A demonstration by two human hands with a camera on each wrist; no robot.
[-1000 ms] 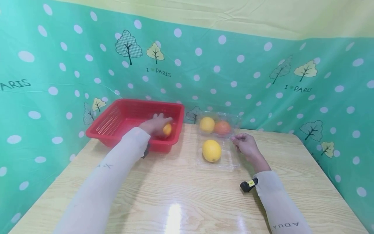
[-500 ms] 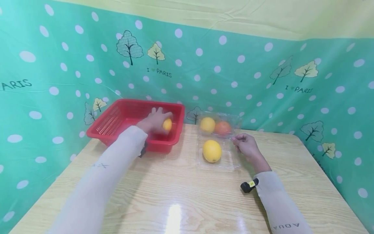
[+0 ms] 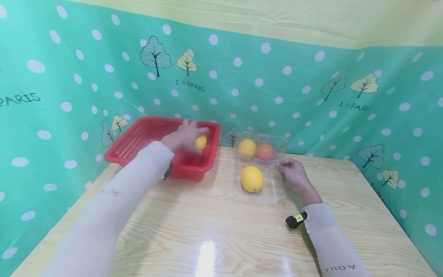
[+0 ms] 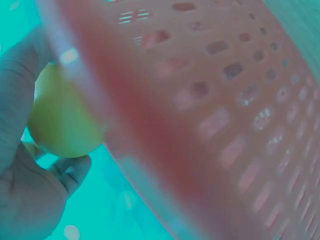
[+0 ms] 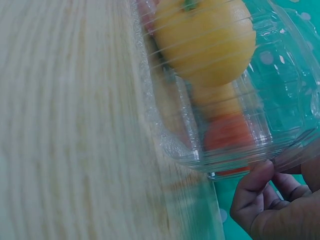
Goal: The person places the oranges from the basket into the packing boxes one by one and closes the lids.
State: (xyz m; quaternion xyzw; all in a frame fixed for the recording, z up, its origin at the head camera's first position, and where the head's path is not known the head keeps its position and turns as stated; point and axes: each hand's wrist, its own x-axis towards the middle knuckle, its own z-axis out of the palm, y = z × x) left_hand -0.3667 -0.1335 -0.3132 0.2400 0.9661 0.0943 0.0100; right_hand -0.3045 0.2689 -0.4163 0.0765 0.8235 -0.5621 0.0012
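Note:
My left hand is over the right part of a red plastic basket, gripping a rounded yellow-orange fruit. In the left wrist view, thumb and fingers curl round the fruit, beside the perforated basket wall. With its fingertips, my right hand pinches the right edge of an open clear plastic clamshell box. A yellow fruit sits in the near half; a yellow fruit and an orange-red one are in the far half.
Everything stands on a light wooden table. A green curtain with white dots and printed trees hangs behind and at both sides. Black cameras are strapped to the wrists.
My left hand has risen slightly toward the back of the basket with the yellow-orange fruit in its grip. The right hand keeps its hold on the clamshell box edge.

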